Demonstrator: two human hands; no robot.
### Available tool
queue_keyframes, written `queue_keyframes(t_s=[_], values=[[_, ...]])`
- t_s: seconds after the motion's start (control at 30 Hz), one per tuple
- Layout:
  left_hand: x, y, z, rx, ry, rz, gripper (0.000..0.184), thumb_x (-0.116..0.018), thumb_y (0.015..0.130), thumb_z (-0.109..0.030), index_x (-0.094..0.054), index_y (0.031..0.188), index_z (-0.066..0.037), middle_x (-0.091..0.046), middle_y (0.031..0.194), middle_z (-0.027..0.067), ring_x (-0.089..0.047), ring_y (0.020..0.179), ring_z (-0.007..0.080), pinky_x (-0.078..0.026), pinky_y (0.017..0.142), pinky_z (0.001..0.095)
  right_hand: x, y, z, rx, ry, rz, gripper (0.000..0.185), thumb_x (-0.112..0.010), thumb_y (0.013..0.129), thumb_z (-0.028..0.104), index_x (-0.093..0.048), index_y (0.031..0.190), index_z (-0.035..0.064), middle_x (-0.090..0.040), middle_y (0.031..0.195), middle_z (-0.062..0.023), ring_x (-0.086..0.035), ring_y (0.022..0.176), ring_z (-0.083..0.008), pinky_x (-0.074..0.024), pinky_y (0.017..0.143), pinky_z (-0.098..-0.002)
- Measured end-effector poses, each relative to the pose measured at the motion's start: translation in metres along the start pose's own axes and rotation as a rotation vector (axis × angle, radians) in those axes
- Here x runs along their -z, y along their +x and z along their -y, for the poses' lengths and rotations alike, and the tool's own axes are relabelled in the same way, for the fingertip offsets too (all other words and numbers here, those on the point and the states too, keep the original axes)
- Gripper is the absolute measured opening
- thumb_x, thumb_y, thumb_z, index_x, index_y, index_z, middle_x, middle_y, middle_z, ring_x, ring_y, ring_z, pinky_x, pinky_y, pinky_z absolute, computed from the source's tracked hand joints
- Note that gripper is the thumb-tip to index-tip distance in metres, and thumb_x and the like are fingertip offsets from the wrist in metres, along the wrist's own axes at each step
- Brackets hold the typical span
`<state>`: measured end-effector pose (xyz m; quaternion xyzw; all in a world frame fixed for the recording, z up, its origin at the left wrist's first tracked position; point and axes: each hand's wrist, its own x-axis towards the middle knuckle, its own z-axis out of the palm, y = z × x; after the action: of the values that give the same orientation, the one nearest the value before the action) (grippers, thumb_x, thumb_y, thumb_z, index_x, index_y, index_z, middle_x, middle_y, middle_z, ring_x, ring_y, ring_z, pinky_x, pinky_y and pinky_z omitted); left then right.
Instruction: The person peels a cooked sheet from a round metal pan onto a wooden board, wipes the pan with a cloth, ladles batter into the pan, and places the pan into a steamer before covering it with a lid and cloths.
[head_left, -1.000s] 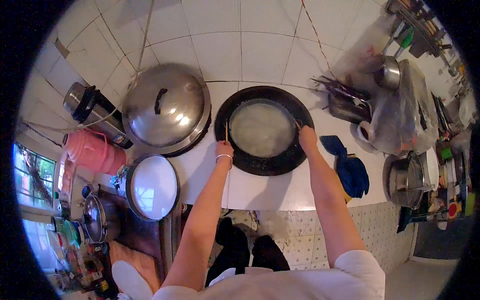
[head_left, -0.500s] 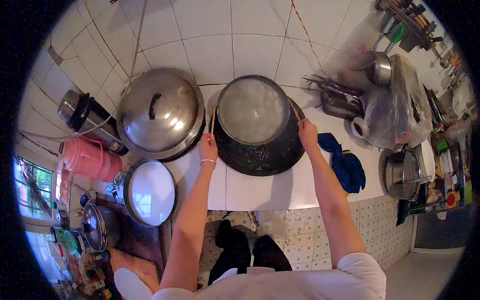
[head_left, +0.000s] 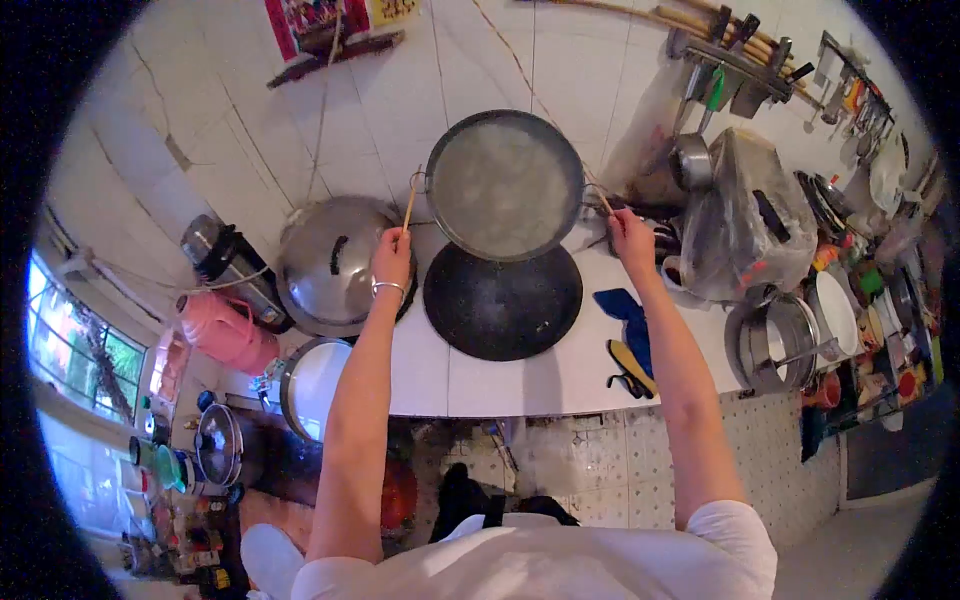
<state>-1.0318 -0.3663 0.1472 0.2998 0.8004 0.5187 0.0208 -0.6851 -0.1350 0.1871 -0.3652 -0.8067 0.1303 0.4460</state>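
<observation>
A round metal pan (head_left: 452, 236) with a pale, cloudy white layer inside is held up over the far side of a dark wok (head_left: 500, 310). Wire loops show at the pan's two sides. My left hand (head_left: 392, 257) is closed around a thin wooden stick (head_left: 411, 202) that meets the left loop. In my right hand (head_left: 632, 242), the fingers close on a similar wooden stick (head_left: 600, 197) at the right loop. How each stick joins its loop is too small to tell. The wok sits in the white tiled counter and shows its bare dark inside.
A large domed lid (head_left: 335, 255) lies left of the wok, beside a pink jug (head_left: 225, 325) and a round pan (head_left: 300, 385) with a white inside. Blue cloth (head_left: 630, 315) lies on the right. Farther right are a plastic bag (head_left: 760, 220) and a metal pot (head_left: 775, 340).
Both hands have lifted the pan up and away from the wok, so more of the wok's inside shows. The camera view has also shifted, showing more of the wall.
</observation>
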Motion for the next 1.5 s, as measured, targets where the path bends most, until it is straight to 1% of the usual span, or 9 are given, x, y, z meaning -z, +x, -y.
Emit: queue_keyframes(t_s=[0.07,0.3,0.43,0.6,1.03,1.1,1.13,1.3,1.5], values=[[0.001,0.019,0.006,-0.171,-0.117,-0.022,0.028,-0.052,0.083,-0.031,-0.056,0.096,-0.006,-0.061,0.077,0.0104,-0.058,0.069,0.0214,-0.045,0.065,0.0328,0.020,0.012,0.004,0.043,-0.040,-0.027,0.016,-0.056,0.080,0.019,-0.057,0.085,0.0034,-0.059,0.078,-0.0177,-0.057,0.072,-0.0351,-0.0450,0.063,-0.0416],[0.044,-0.012,-0.095,-0.094,0.064,0.013,0.026,-0.053,0.082,-0.029,-0.057,0.094,-0.006,-0.062,0.075,0.0102,-0.059,0.066,0.0205,-0.046,0.064,0.0323,0.070,0.024,0.009,0.074,-0.034,-0.029,0.019,-0.054,0.081,0.022,-0.057,0.084,0.0036,-0.060,0.079,-0.0168,-0.057,0.074,-0.0354,-0.0449,0.065,-0.0418],[0.035,0.004,-0.075,-0.176,0.115,-0.039,0.026,-0.054,0.082,-0.030,-0.058,0.094,-0.007,-0.061,0.071,0.0094,-0.058,0.063,0.0187,-0.046,0.062,0.0314,0.075,0.022,0.001,0.140,-0.033,-0.052,0.017,-0.054,0.081,0.020,-0.057,0.085,0.0041,-0.060,0.078,-0.0165,-0.057,0.073,-0.0356,-0.0448,0.065,-0.0424],[0.046,-0.023,-0.092,-0.101,-0.052,0.030,0.025,-0.055,0.082,-0.030,-0.058,0.093,-0.008,-0.059,0.066,0.0064,-0.056,0.058,0.0145,-0.044,0.057,0.0289,0.083,0.016,0.008,0.127,-0.021,-0.035,0.016,-0.055,0.080,0.018,-0.057,0.086,0.0033,-0.060,0.080,-0.0175,-0.057,0.074,-0.0355,-0.0453,0.066,-0.0422],[0.060,-0.008,-0.066,-0.092,-0.052,0.109,0.026,-0.054,0.083,-0.030,-0.057,0.093,-0.006,-0.058,0.066,0.0049,-0.053,0.056,0.0140,-0.043,0.054,0.0287,0.079,0.004,0.047,0.150,-0.049,-0.084,0.015,-0.054,0.080,0.016,-0.056,0.087,0.0035,-0.059,0.083,-0.0171,-0.057,0.076,-0.0349,-0.0455,0.066,-0.0412],[0.058,0.001,-0.055,-0.297,-0.044,0.031,0.032,-0.051,0.083,-0.038,-0.057,0.093,-0.008,-0.056,0.061,0.0046,-0.053,0.052,0.0151,-0.042,0.046,0.0302,0.078,0.004,0.051,0.146,-0.060,-0.114,0.014,-0.055,0.080,0.017,-0.055,0.086,0.0036,-0.059,0.082,-0.0164,-0.057,0.075,-0.0349,-0.0454,0.065,-0.0411],[0.057,0.003,-0.050,-0.296,-0.044,0.035,0.032,-0.051,0.083,-0.038,-0.057,0.093,-0.008,-0.056,0.061,0.0046,-0.053,0.052,0.0151,-0.042,0.046,0.0302,0.079,0.004,0.053,0.141,-0.062,-0.112,0.014,-0.055,0.080,0.017,-0.055,0.086,0.0036,-0.059,0.082,-0.0164,-0.057,0.075,-0.0349,-0.0454,0.065,-0.0411],[0.053,0.012,-0.047,-0.138,-0.154,0.099,0.028,-0.052,0.084,-0.035,-0.056,0.094,-0.010,-0.054,0.063,0.0011,-0.050,0.052,0.0098,-0.041,0.045,0.0255,0.078,0.005,0.054,0.198,-0.093,-0.148,0.015,-0.054,0.080,0.017,-0.055,0.088,0.0041,-0.059,0.082,-0.0164,-0.057,0.074,-0.0351,-0.0455,0.063,-0.0405],[0.038,0.031,-0.029,-0.216,-0.217,0.131,0.022,-0.054,0.084,-0.030,-0.055,0.091,-0.009,-0.051,0.061,-0.0014,-0.043,0.047,0.0061,-0.035,0.040,0.0208,0.079,0.002,0.055,0.201,-0.059,-0.174,0.016,-0.055,0.081,0.018,-0.055,0.088,0.0039,-0.059,0.080,-0.0164,-0.057,0.073,-0.0347,-0.0454,0.062,-0.0399]])
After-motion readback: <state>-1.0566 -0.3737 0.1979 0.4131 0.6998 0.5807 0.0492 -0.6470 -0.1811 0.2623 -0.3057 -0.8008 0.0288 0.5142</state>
